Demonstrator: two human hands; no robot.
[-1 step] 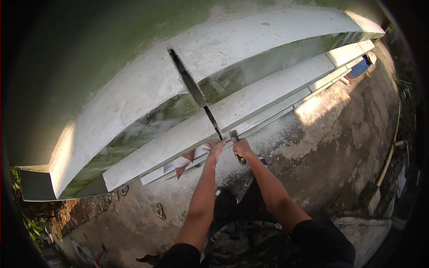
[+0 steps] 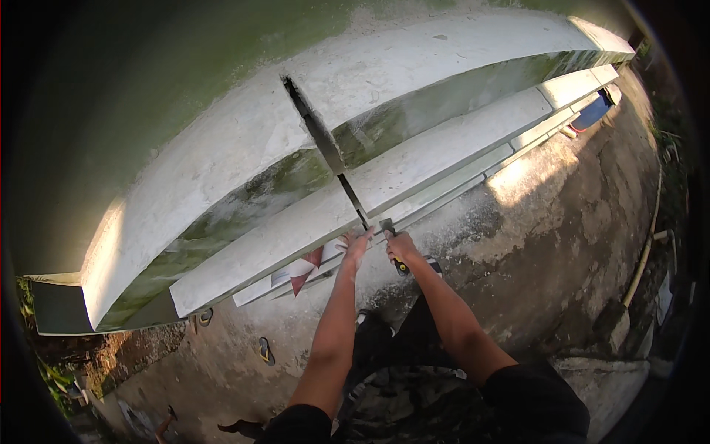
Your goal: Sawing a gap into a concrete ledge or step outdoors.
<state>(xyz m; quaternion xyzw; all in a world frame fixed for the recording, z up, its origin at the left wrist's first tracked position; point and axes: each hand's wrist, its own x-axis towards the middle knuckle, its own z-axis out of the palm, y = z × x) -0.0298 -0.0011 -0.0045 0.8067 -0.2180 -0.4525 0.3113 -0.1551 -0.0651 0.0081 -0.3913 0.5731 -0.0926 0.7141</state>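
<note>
We find only a narrow gap between the fingers of the left hand and those of the right hand; the flat-bladed tool in the right fingers takes up part of it. Directly ahead of the fingers, the edge of the white slab stands in the way. The dark slot ahead of the left fingers looks tight. Left of these, we note a red-and-white piece obstructing. Right of the right fingers, we record room over the concrete floor.
</note>
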